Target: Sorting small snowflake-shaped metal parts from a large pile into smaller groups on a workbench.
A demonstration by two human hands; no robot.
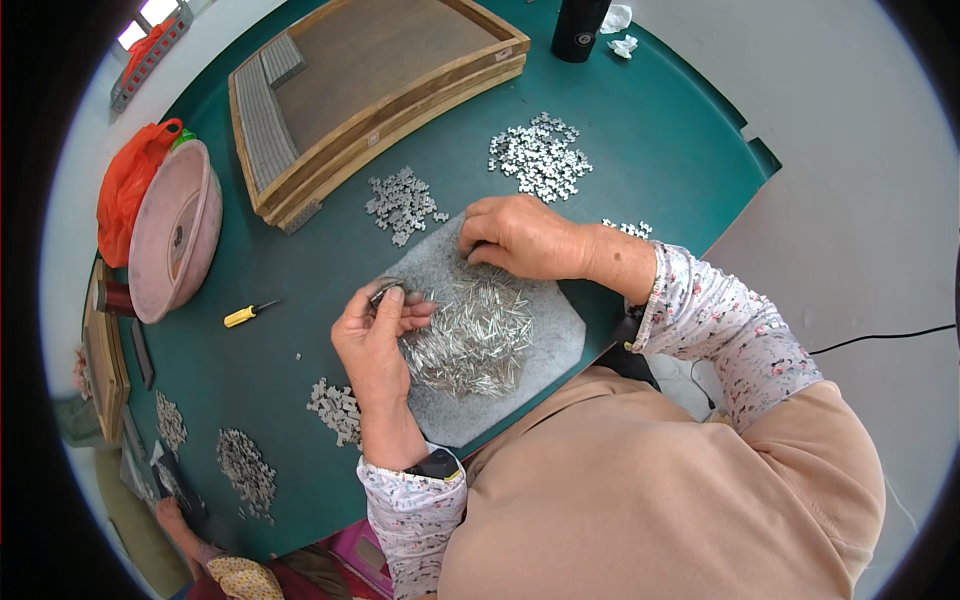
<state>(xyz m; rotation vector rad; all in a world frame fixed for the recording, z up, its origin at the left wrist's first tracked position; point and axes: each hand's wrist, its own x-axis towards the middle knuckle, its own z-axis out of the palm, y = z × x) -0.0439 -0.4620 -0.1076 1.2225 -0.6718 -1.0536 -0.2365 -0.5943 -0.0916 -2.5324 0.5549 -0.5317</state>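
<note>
My left hand (378, 335) pinches a small dark metal piece (385, 293) between thumb and fingers, just left of the heap of thin silvery pins (470, 335) on the grey felt pad (555, 345). My right hand (520, 238) rests at the pad's far edge, fingers curled down; whether they grip anything is hidden. Pad's near edge is cut off by my chest.

A small hand-assembly workshop, judging by the green-topped worktable (640, 150) strewn with heaps of small silvery metal parts (539, 157). At centre, a grey felt mat (560, 335) heaped with thin shiny metal pins (470, 340). At eleven o'clock, stacked shallow wooden trays (380, 75); at nine o'clock, a yellow-handled screwdriver (248, 314) and a pink plastic basin (175, 230).
</note>
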